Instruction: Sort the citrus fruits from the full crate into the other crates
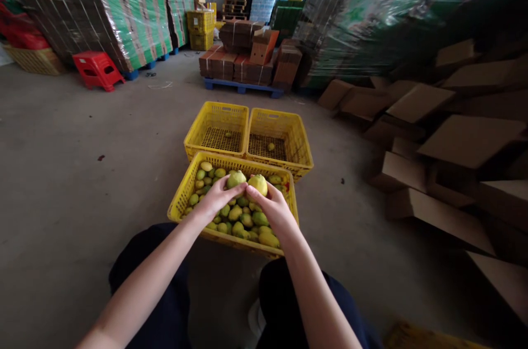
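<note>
My left hand (218, 195) is closed around a greenish-yellow lemon (236, 179). A yellower lemon (258, 184) sits in my right hand (275, 207), whose fingers are wrapped round it. The two hands meet at the thumbs, with the fruits side by side above the near yellow crate (181, 193). That crate holds many green and yellow lemons (235, 213), partly hidden by my hands and forearms.
Behind the near crate stand a left yellow crate (197, 137) and a right yellow crate (303, 145), each with a single small fruit inside. Cardboard boxes (437, 173) are heaped at right. A red stool (97, 70) and a blue pallet (243, 87) with flattened cartons are farther off.
</note>
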Motion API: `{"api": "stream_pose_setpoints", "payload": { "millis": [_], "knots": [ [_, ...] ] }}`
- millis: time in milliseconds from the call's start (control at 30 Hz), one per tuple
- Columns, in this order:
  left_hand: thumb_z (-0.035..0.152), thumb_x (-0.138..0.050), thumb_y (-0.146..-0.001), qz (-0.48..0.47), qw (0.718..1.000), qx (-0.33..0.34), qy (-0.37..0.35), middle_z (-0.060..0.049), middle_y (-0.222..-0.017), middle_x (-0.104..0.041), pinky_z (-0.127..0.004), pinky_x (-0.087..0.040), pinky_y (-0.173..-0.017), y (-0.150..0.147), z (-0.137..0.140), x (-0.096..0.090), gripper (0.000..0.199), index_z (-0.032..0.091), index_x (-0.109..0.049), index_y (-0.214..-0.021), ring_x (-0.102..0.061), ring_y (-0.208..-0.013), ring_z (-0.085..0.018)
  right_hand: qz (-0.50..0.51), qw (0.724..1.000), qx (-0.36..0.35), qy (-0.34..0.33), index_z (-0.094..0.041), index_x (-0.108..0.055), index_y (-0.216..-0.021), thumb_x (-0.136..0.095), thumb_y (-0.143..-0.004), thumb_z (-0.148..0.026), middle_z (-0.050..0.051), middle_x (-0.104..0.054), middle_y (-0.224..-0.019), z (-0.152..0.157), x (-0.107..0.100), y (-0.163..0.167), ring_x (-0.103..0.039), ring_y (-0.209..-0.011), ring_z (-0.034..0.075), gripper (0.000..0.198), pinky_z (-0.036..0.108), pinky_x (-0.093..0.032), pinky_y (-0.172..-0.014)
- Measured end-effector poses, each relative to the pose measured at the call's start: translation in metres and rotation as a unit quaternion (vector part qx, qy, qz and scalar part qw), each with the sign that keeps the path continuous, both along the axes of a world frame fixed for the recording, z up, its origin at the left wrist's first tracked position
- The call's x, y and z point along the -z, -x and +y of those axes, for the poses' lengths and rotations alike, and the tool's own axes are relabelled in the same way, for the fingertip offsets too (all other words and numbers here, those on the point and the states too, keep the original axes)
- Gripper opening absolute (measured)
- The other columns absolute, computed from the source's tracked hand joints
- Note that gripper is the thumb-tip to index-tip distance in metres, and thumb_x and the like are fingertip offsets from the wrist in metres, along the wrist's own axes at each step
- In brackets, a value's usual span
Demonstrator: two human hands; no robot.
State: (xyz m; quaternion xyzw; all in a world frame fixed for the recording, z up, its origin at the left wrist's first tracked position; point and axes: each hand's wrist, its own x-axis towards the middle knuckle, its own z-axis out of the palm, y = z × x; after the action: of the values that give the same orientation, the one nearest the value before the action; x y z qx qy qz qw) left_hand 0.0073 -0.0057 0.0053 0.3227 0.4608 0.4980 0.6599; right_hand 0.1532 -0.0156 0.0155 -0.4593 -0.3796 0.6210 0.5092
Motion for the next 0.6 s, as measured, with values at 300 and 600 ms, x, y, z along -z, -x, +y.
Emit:
{"api": "stream_pose_setpoints", "payload": {
  "millis": [300,600],
  "knots": [
    [0.039,-0.085,-0.066,-0.007,1.0,-0.002,-0.03,-0.012,-0.108,-0.072,-0.03,-0.049,-0.091,0.006,0.006,-0.007,0.045,0.013,-0.071,-0.1,-0.064,-0.104,-0.023,0.049,0.998,0.02,0.029,-0.018,-0.072,-0.082,-0.088,-0.055,-0.047,0.001,-0.073,-0.076,0.006,0.001,-0.003,-0.066,-0.07,0.016,0.042,0.025,-0.053,-0.064],
    [0.045,-0.075,-0.076,0.003,0.999,-0.036,0.012,-0.009,-0.114,-0.072,-0.041,-0.051,-0.095,0.014,0.008,-0.001,0.04,0.02,-0.072,-0.106,-0.062,-0.114,-0.029,0.052,0.997,0.022,0.053,-0.022,-0.069,-0.089,-0.087,-0.055,-0.047,0.001,-0.073,-0.083,0.007,0.001,-0.006,-0.068,-0.079,0.019,0.046,0.029,-0.053,-0.068]
  ]
}}
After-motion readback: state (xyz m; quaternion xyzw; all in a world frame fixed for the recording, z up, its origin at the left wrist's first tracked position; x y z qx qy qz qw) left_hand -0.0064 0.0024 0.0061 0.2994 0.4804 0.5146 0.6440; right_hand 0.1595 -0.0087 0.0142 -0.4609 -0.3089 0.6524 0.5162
